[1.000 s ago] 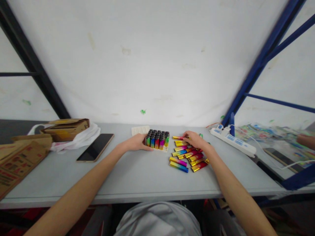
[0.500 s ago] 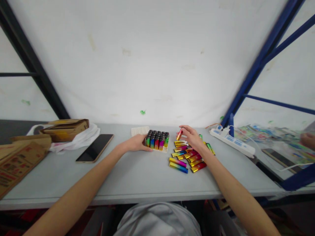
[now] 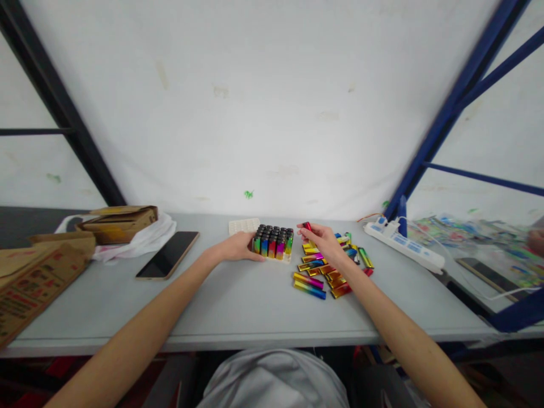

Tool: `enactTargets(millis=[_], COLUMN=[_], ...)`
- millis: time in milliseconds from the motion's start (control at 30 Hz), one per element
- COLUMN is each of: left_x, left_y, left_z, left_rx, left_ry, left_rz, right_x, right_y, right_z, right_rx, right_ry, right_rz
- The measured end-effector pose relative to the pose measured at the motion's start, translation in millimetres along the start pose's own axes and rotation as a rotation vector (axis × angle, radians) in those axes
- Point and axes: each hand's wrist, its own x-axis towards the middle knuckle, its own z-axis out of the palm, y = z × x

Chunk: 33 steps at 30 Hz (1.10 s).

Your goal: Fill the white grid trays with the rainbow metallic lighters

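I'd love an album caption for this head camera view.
Left hand against upright tubes, right hand holding a red tube near a loose pile.

The upright pieces (image 3: 272, 243) have black tops above shiny green, blue, red, magenta and yellow sides. Two loose pieces (image 3: 309, 290) fade from yellow to magenta or blue. The table (image 3: 263, 306) is grey, the carton (image 3: 46, 277) brown with reddish print.

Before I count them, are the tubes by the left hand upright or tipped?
Upright: those tubes stand in rows, black ends up.
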Motion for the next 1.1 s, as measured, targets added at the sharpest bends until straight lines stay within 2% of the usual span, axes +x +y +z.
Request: enactTargets(millis=[100, 200, 300, 433, 500, 767, 1100], left_x=[-0.1, -0.4, -0.5, -0.1, 0.4, 1.0, 2.1], left_y=[0.5, 1.6, 2.8, 2.7, 1.8, 1.3, -3.4], left_z=[-0.2, -0.3, -0.5, -0.7, -0.4, -0.2, 1.3], left_rx=[0.007, -0.009, -0.015, 0.001, 0.015, 0.039, 0.084], left_ry=[0.001, -0.001, -0.007, -0.007, -0.008, -0.004, 0.010], left_rz=[-0.004, -0.006, -0.021, -0.021, -0.021, -0.036, -0.029], right_x=[-4.3, -7.9, -9.8, -12.3, -13.7, -13.6, -13.2], right_y=[-3.2, -2.4, 1.0, 3.1, 2.7, 9.4, 2.2], right_z=[4.7, 12.4, 20.6, 27.9, 30.0, 32.6, 30.5], right_rx=[0.048, 0.044, -0.082, -0.385, -0.460, -0.526, -0.582], right_ry=[-0.118, -0.181, -0.136, 0.004, 0.051, 0.149, 0.127], right_rz=[0.010, 0.106, 0.115, -0.102, -0.146, -0.097, -0.184])
